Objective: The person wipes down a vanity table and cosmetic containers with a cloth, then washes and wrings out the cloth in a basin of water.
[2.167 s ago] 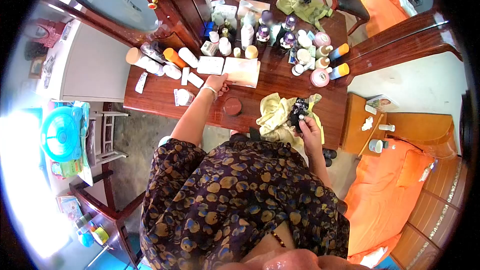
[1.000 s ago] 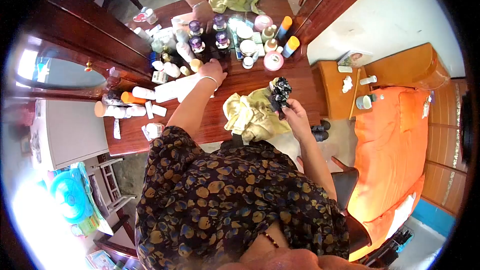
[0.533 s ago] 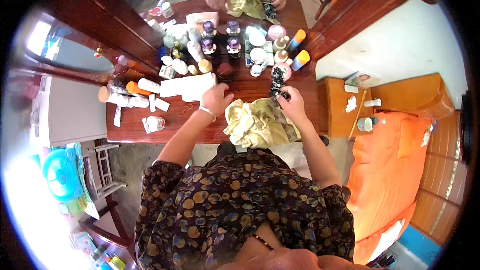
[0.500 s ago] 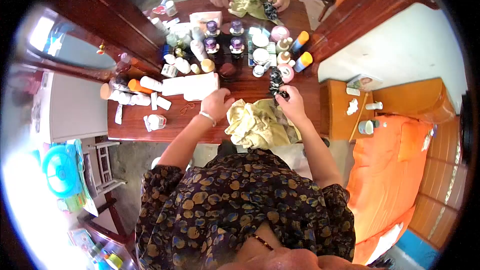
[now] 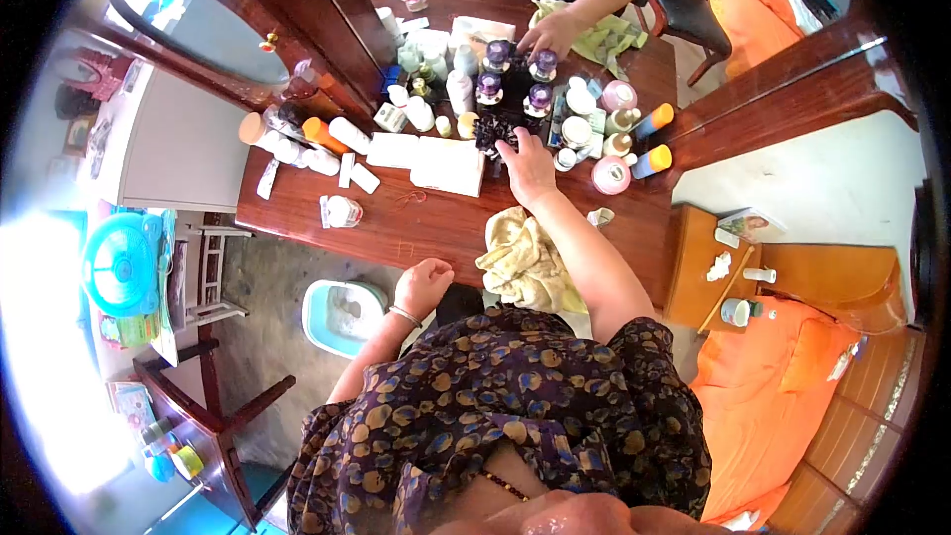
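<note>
My right hand [image 5: 530, 166] reaches over the table and closes its fingers on a black ruffled scrunchie with light specks [image 5: 493, 137], beside purple-capped bottles [image 5: 489, 89]. The scrunchie is at the tabletop among the toiletries; whether it touches the wood is hard to see. My left hand [image 5: 424, 287] hangs at the table's front edge, fingers loosely curled, with nothing visible in it. A crumpled yellow cloth [image 5: 530, 263] lies at the front edge beneath my right forearm, touched by neither hand. A white open box or booklet [image 5: 448, 166] lies left of my right hand.
Bottles and jars crowd the wooden table [image 5: 386, 233] before a mirror. Yellow-capped cans [image 5: 652, 161] and a pink round container [image 5: 610, 174] stand right. A small jar [image 5: 343, 211] sits left. Below are a light-blue basin [image 5: 342, 317] and a chair [image 5: 223, 426]; an orange bed [image 5: 753, 386] is right.
My right hand has carried the scrunchie leftward and away from me, off the cloth's side. My left hand has drawn back from the white box to the table edge. The view has shifted.
</note>
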Available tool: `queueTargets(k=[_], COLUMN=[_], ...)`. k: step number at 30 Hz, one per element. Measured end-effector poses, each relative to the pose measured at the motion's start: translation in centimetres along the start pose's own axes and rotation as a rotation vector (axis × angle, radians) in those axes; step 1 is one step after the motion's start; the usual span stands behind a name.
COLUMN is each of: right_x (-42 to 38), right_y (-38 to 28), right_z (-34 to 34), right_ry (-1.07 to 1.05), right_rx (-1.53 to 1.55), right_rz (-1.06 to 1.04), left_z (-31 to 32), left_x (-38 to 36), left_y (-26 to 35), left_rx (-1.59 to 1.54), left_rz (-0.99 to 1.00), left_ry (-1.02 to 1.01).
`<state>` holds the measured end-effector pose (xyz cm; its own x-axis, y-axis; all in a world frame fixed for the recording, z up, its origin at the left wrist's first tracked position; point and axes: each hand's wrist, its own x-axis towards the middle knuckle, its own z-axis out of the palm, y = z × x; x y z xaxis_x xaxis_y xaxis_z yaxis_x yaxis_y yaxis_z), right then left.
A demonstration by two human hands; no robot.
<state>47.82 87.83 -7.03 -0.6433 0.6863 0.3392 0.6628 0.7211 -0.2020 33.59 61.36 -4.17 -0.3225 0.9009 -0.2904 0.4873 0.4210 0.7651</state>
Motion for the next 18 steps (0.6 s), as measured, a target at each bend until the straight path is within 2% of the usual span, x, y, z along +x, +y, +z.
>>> queueTargets(k=[2,5,12,14,16,18], right_x=[0.2,1.1,-1.8,-5.3,-9.8,-12.5], right_y=[0.1,0.0,-1.0,-1.6,-2.7,-4.2], right_z=[0.6,-0.3,-4.7,-6.5,-8.6,-10.3], right_ry=[0.027,-0.091,0.156,-0.024,-0.358,-0.774], right_rx=[-0.053,-0.114,0.107,0.253,0.119,0.025], right_rz=[-0.019,0.084,0.006,-0.049,-0.054,0.196], left_z=[0.2,-0.1,0.6,0.7,1.3,1.2], left_x=[-0.6,-0.9,0.8,1.0,1.4,1.5], left_y=[-0.4,-0.2,-0.4,-0.1,-0.1,0.6], left_rx=[-0.042,-0.011,-0.026,-0.057,-0.082,-0.029], left_rz=[-0.014,-0.043,0.033,0.031,0.053,-0.027], left_ry=[0.01,-0.031,-0.059,-0.056,-0.039,-0.104])
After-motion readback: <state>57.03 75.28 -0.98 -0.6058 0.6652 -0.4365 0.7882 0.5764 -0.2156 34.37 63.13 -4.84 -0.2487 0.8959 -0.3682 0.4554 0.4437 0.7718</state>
